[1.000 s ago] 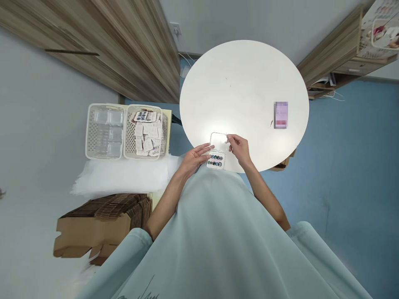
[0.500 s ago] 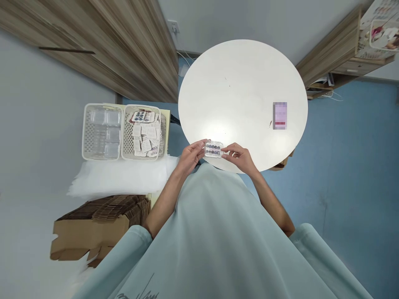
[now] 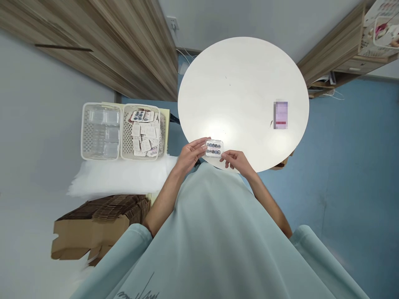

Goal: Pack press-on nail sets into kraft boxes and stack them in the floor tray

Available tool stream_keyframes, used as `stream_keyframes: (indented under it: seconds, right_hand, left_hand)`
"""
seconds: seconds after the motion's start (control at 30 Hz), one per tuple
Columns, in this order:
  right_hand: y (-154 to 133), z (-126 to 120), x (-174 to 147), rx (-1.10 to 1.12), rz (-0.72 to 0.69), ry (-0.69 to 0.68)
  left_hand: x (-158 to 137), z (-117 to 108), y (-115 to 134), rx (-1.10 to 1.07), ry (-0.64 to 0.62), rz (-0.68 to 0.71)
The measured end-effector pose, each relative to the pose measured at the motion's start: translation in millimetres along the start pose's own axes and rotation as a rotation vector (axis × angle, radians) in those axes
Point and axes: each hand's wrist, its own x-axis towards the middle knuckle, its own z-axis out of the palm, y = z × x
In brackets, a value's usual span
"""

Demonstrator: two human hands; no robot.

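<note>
Over the near edge of the round white table (image 3: 243, 83), my left hand (image 3: 190, 155) holds a small clear plastic box (image 3: 214, 148) by its left side. Two rows of dark, round, bead-like pieces on a white backing show inside it. At the box's lower right corner, my right hand (image 3: 238, 161) pinches the edge between thumb and fingers. The face with the round pieces is turned up towards me. Whether the lid is fully closed cannot be made out.
To my left, one white basket (image 3: 83, 135) holds clear plastic boxes; another basket (image 3: 124, 141) holds cards with round pieces. White sheets (image 3: 121, 176) and folded cardboard (image 3: 90, 236) lie nearer me. A blurred purple rectangle (image 3: 281, 113) is on the table's right side.
My right hand has slid down from the box's right edge to its lower right corner. My left fingers now reach further over its left side.
</note>
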Motion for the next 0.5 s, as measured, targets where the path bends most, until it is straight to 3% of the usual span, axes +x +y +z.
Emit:
stream_keyframes:
  seconds: [0.13,0.33,0.5]
  right_hand:
    - [1,4,3,0.075,0.008,-0.057]
    - [9,6,16,0.075,0.027,-0.028]
    - [10,10,24,0.058,0.037,-0.049]
  left_hand:
    - [-1,-2,1,0.066,0.005,0.025]
    - [-7,-15,-6,0.377,0.079,-0.059]
    - [-11,-22,-15,0.359,0.101,0.009]
